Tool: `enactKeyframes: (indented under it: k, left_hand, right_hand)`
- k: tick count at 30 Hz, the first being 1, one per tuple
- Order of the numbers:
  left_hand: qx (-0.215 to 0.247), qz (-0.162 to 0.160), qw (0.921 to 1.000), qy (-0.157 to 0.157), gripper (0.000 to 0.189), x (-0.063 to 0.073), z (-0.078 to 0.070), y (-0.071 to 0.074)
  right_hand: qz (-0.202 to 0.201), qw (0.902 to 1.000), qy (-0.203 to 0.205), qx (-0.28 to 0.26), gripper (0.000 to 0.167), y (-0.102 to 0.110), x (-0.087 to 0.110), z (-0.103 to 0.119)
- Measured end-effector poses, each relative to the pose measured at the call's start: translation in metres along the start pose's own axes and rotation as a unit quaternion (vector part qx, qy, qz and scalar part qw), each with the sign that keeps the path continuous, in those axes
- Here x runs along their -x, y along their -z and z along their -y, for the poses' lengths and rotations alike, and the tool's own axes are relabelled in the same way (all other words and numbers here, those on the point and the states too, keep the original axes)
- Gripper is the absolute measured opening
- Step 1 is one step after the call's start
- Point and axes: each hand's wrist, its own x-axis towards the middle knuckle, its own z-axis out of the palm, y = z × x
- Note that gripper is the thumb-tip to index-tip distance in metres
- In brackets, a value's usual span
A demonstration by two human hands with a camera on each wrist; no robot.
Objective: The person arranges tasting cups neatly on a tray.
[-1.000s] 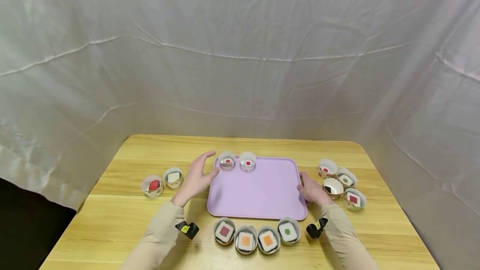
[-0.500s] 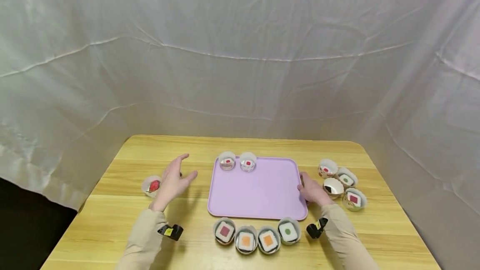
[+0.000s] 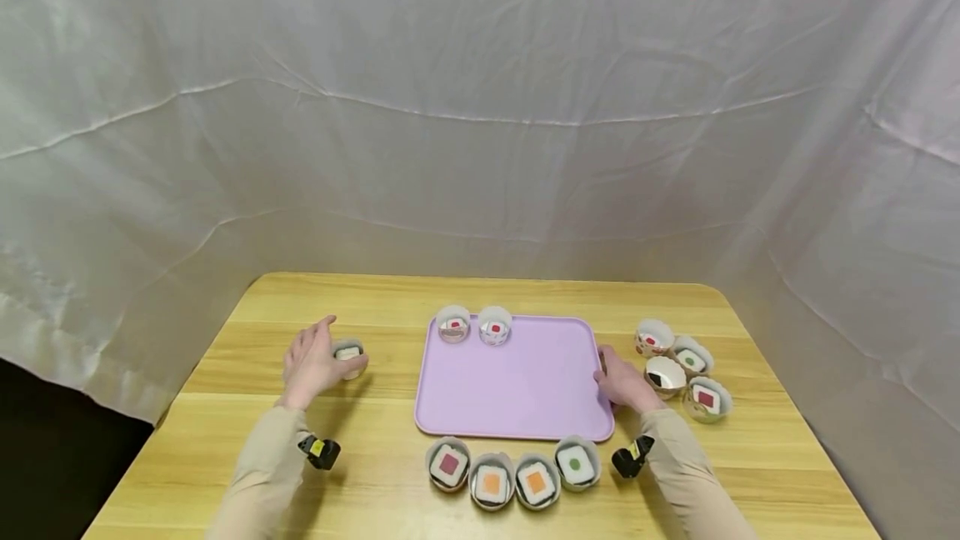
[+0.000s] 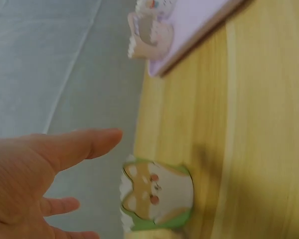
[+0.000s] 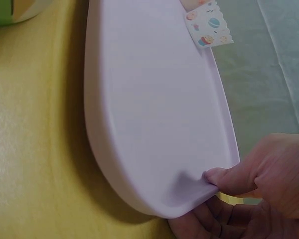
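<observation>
My left hand (image 3: 315, 361) is at the left of the table, thumb and fingers spread beside a paper baking cup (image 3: 348, 352) with a white square in it. In the left wrist view this cup (image 4: 159, 194) shows a dog face and green edges, and a gap separates it from the thumb. The cup with a red piece is hidden behind my left hand. My right hand (image 3: 624, 377) grips the right edge of the purple tray (image 3: 517, 390); in the right wrist view the thumb (image 5: 222, 178) lies over the rim and the fingers curl underneath.
On the tray's back left corner stand two cups, one (image 3: 453, 325) beside the other (image 3: 495, 327). Several cups with sushi-like squares, including an orange-topped one (image 3: 491, 483), line the tray's front. More cups (image 3: 666, 375) cluster right of my right hand. Curtains surround the table (image 3: 390, 298).
My left hand has moved left from the tray's left edge to the cup with the white square, now covering the cup with the red piece. The right hand has stayed on the tray.
</observation>
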Motion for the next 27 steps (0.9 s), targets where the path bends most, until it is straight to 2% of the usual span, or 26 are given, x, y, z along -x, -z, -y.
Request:
enactKeyframes:
  k: [8,17,27]
  left_hand:
    - [0.005,0.026,0.9995,0.018,0.1,-0.007,0.009,-0.002]
    - [-0.019,0.019,0.9995,0.017,0.099,-0.012,0.014,-0.006]
    - [-0.019,0.019,0.9995,0.017,0.097,-0.012,0.018,-0.009]
  right_hand:
    - [0.0,1.0,0.002,-0.008,0.052,0.0,0.001,0.0]
    - [0.0,1.0,-0.001,0.004,0.053,0.001,0.0,0.0]
    - [0.005,1.0,-0.007,0.003,0.053,0.002,0.0,0.001]
